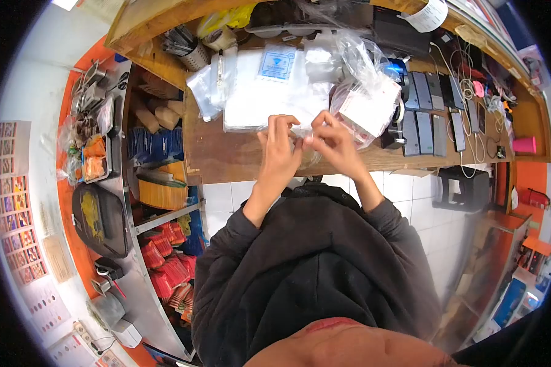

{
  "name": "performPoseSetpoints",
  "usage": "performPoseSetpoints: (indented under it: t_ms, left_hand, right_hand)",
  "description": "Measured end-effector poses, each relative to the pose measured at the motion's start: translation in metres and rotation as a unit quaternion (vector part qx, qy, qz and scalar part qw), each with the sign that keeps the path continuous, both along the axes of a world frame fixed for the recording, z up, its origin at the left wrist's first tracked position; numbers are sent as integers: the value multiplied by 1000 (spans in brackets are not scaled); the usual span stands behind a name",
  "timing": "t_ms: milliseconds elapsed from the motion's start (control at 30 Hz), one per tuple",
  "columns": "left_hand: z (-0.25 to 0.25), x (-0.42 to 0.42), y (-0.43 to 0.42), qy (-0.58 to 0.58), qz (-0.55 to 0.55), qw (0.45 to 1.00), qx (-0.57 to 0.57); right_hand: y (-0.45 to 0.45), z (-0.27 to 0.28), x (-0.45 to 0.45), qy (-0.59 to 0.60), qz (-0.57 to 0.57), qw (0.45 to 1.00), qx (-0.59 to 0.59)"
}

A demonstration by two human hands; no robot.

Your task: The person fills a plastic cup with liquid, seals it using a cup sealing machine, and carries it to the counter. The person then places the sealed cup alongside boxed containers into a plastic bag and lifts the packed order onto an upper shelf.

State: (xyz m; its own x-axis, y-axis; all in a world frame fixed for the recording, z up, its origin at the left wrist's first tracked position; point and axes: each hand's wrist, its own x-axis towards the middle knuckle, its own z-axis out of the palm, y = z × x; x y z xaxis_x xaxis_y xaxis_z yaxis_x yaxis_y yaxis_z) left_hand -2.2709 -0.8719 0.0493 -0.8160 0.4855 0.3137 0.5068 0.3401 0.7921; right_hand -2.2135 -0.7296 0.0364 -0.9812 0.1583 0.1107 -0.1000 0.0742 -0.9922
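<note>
My left hand point(280, 153) and my right hand point(338, 145) meet over the front part of the wooden table point(220, 158), fingertips pinched close together. Between and below them shows a piece of clear plastic point(313, 158), thin and hard to make out. Just beyond the hands lies a stack of white plastic bags point(251, 101) with a blue printed label point(277, 65) on top. To the right of my right hand sits a white box point(370, 110) in clear plastic wrapping.
Several phones point(439, 134) lie in rows on the right, near white cables point(465, 85). A metal holder of tools point(194, 56) stands at the back left. Shelves at the left hold blue packets point(156, 145) and red packets point(172, 272). A pink cup point(524, 145) is far right.
</note>
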Motion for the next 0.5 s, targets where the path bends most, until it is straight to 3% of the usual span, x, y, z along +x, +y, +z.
performPoseSetpoints:
  t_ms: [67,133,200,333,400,433,500]
  left_hand:
    - [-8,-4,-1,-4,-32,999,-22]
    - [-17,-7,-2,-9,-65,997,-44]
    - [-23,-8,-3,21,-39,998,-51]
    - [-24,-15,-9,19,-56,994,-92]
    - [-24,-21,-11,-87,-122,988,-39]
    - [-26,-24,-13,-86,-123,988,-39]
    - [-32,-30,-19,-302,-192,928,100]
  right_hand:
    - [-8,0,10,93,-17,984,152]
    - [-6,-6,18,51,-11,987,155]
    - [-1,-21,20,145,-43,947,284]
    - [2,-26,23,143,-52,936,318]
    - [3,-30,23,137,-63,932,328]
    - [4,-30,24,137,-64,932,328]
    - [7,-30,27,125,-61,917,373]
